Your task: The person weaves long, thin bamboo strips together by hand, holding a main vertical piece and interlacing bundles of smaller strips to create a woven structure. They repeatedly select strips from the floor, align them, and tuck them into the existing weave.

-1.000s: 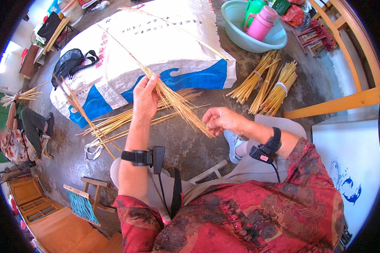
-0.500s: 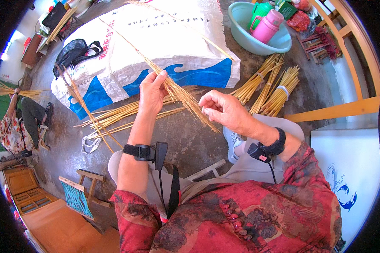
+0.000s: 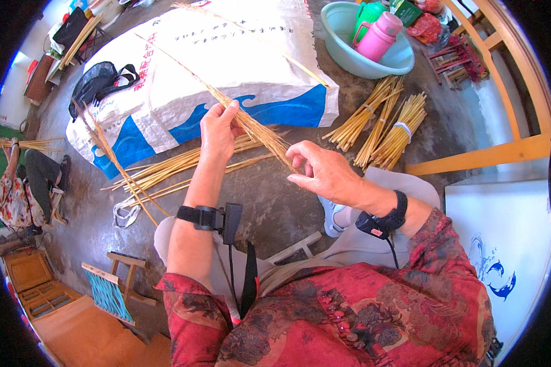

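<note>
While the left hand (image 3: 219, 130) gripped a straw bundle (image 3: 254, 127) near its middle, I saw the right hand (image 3: 321, 171) beside its feathery end, fingers half curled; I could not tell whether it held any strands. The straw bundle slanted above the near edge of a white sheet (image 3: 251, 73) with blue waves, its thin stem pointing toward the far left corner. The sheet lay on a dark, smooth, mottled floor (image 3: 257, 196). A black bag (image 3: 98, 85) sat on its left edge, and a single stalk (image 3: 303, 67) crossed its far right part. Loose stalks (image 3: 171, 170) lay on the floor along the near edge. Beyond the right edge I made out tied stalks (image 3: 401, 131) and a pale blue basin (image 3: 340, 58) holding a pink jug (image 3: 379, 37) and a green jug (image 3: 368, 12). On the room's right stood a wooden frame (image 3: 483, 158); on its left, a folding stool (image 3: 107, 293) with turquoise webbing and, farther off, a seated person (image 3: 18, 202) with more straw.
</note>
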Available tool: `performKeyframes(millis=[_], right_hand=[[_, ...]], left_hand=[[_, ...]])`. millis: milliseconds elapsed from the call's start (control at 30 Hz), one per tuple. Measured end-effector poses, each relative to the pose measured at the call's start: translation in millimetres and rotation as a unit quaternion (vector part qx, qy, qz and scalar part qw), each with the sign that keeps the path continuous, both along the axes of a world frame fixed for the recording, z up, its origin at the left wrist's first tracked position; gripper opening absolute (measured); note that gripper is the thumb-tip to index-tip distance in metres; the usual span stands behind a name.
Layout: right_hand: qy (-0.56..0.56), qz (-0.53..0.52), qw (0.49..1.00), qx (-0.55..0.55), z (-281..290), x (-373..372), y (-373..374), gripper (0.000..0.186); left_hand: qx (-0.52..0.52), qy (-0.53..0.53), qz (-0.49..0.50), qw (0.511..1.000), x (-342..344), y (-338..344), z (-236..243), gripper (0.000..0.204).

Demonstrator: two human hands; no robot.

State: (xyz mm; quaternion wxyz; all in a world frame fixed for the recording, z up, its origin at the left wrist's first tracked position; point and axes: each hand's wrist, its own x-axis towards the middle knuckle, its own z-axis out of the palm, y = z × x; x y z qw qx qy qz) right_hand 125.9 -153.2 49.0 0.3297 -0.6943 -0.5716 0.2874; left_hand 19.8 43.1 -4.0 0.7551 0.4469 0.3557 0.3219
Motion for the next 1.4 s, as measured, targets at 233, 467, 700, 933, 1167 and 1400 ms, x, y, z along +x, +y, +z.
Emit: performKeyframes(millis=[233,467,700,933,1167,1400], right_hand=[[-0.072,-0.005,0.994,0.077,-4,-2,5,0.024],[0.179,0.020,0.984,-0.015,-6,29,11,0.027],[0.332,-0.095,0.938,-0.016,-10,44,51,0.045],[0.516,-0.030,0.855,-0.032,-31,22,95,0.040],[0.621,-0.018,0.783,0.034,-21,11,121,0.023],[0.622,-0.115,0.770,0.087,-17,36,133,0.022]], left_hand=[[0.003,0.014,-0.002,1.000,5,1,-3,0.014],[-0.005,0.010,-0.011,1.000,7,1,4,0.015],[-0.018,-0.010,-0.122,0.992,-2,-11,12,0.014],[-0.048,-0.067,-0.218,0.972,-10,-38,35,0.022],[-0.055,-0.098,-0.216,0.970,-33,-42,29,0.030],[-0.064,0.001,-0.285,0.956,-79,-68,19,0.030]])
